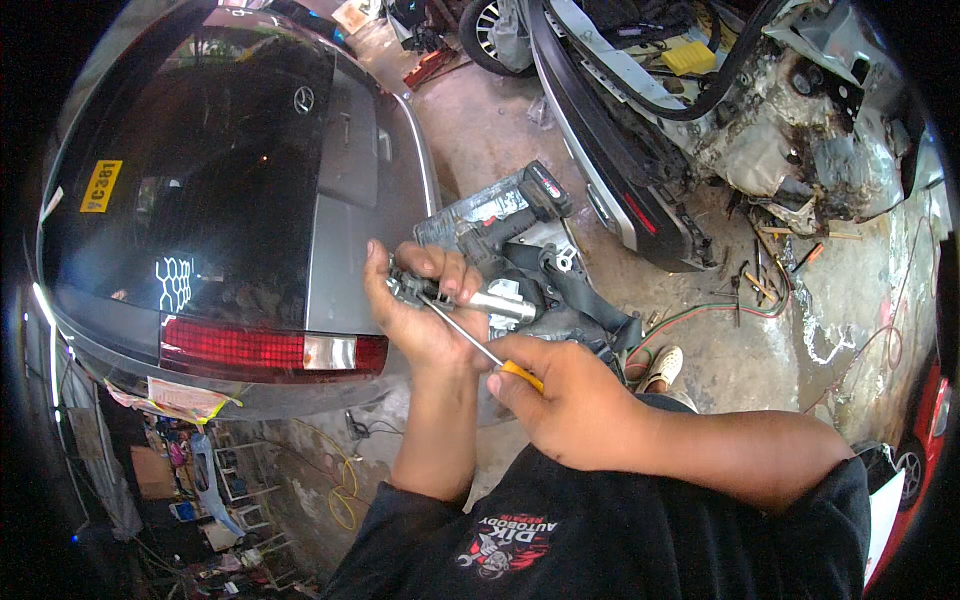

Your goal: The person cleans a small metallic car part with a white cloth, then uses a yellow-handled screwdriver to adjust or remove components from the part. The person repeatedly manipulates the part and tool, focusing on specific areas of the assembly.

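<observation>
My left hand [425, 325], palm up, is closed around a silver metal part with a cylindrical tube [508, 306] that sticks out to the right past the fingers. In my right hand [560, 400] is a screwdriver with a yellow handle [522, 377]. Its thin shaft slants up and left across my left palm, and the tip reaches the metal part near the fingers. Exactly where the tip rests is hard to make out. Just beyond my left hand lies a worn cordless power tool [490, 212] with a black battery. A dark webbing strap [590, 300] lies to the right.
A dark car's rear [250, 200] with a red tail light [235, 345] stands close on the left. At the upper right is a detached bumper [630, 190] beside a stripped car body [800, 150]. Hoses [740, 310] and hand tools [757, 285] lie on the concrete floor.
</observation>
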Tool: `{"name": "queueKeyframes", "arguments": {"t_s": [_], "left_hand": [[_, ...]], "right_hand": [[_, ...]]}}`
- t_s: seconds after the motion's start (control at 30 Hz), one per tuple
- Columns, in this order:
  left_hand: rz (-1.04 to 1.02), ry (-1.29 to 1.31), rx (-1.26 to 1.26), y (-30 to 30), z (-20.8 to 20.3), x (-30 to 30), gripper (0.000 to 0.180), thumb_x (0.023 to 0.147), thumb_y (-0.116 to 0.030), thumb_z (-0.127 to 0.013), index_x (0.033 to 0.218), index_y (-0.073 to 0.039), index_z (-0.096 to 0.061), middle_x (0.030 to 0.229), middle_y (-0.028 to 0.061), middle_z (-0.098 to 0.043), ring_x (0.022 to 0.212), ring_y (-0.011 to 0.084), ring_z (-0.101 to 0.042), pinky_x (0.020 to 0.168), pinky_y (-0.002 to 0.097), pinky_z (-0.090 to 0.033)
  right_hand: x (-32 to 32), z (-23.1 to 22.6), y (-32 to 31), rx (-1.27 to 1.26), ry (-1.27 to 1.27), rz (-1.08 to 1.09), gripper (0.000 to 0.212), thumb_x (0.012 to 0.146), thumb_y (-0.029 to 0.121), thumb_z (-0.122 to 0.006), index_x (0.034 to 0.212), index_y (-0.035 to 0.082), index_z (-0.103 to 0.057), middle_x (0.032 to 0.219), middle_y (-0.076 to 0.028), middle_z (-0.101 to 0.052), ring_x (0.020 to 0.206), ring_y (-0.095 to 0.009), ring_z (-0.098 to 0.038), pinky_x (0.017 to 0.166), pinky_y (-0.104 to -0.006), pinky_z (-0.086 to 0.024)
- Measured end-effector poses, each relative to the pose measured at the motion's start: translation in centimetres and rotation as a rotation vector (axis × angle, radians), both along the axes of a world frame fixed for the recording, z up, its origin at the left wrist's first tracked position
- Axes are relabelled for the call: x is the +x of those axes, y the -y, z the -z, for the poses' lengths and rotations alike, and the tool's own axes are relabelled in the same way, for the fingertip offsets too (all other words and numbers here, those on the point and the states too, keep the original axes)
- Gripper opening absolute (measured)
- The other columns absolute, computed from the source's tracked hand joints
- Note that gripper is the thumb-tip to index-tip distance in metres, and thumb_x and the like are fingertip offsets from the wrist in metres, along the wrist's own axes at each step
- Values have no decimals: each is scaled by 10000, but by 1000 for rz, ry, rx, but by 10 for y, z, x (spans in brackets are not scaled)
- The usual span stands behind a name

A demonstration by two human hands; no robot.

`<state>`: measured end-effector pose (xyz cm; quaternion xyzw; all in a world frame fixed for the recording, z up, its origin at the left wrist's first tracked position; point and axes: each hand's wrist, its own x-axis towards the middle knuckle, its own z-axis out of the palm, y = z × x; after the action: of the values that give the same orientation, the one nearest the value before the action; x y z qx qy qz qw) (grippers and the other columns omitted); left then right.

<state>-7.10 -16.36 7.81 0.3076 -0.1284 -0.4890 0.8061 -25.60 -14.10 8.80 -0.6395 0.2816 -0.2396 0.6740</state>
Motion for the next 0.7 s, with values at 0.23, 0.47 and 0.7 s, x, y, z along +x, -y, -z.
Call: {"name": "queueKeyframes", "arguments": {"t_s": [0.23,0.47,0.7], "left_hand": [[38,69,101,-3,-6,7,501,1058,-476,-590,735,-95,-555,667,8,-440,585,146,-445,521,323,-376],[62,165,101,-11,-9,12,526,1078,-480,-534,735,-82,-561,653,34,-488,574,163,-479,513,327,-408],[149,0,-141,-13,-26,17,534,1079,-490,-581,736,-86,-511,647,6,-411,607,131,-428,514,294,-377]], "right_hand": [[-8,-10,22,-252,-166,-79,251,1043,213,-629,1091,-26,-688,859,-320,-714,856,-535,-717,817,-616,-567],[-5,-25,27,-359,-247,-116,265,1009,184,-657,1190,-3,-703,901,-313,-728,892,-523,-724,850,-604,-572],[10,-21,10,-199,-65,-28,203,1024,157,-682,1136,-11,-661,844,-299,-698,852,-512,-720,745,-543,-550]]}}
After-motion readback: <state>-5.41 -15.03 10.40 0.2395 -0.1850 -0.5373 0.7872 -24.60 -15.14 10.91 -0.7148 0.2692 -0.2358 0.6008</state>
